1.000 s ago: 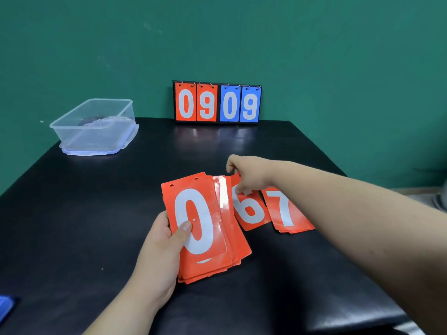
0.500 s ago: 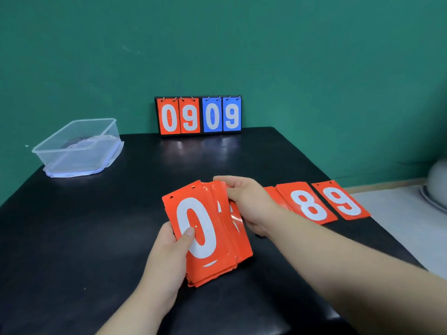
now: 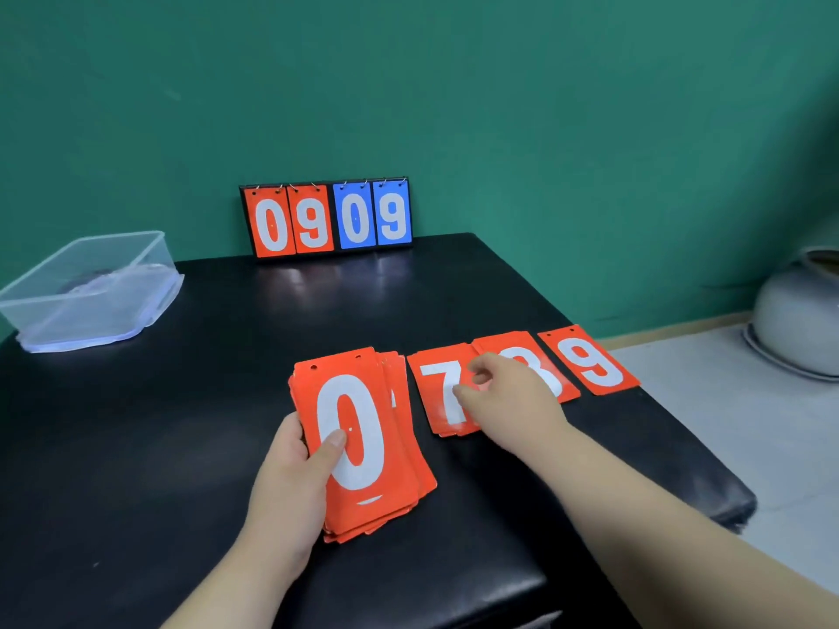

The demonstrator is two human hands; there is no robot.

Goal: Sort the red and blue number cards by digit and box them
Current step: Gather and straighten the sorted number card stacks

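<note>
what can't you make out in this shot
Head view only:
The stack, gripped by the left hand: every digit below the top 0 is covered.
The 8 card: digit partly covered by the right hand; whether that hand pinches a card is unclear.
The clear box: cut off at the left edge, contents blurred.

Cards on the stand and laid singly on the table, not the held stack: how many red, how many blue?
Red: 5 (red 0 and red 9 on the stand; 7, 8 and loose 9 on the table)
Blue: 2 (blue 0, blue 9, both on the stand)
Total: 7
</note>
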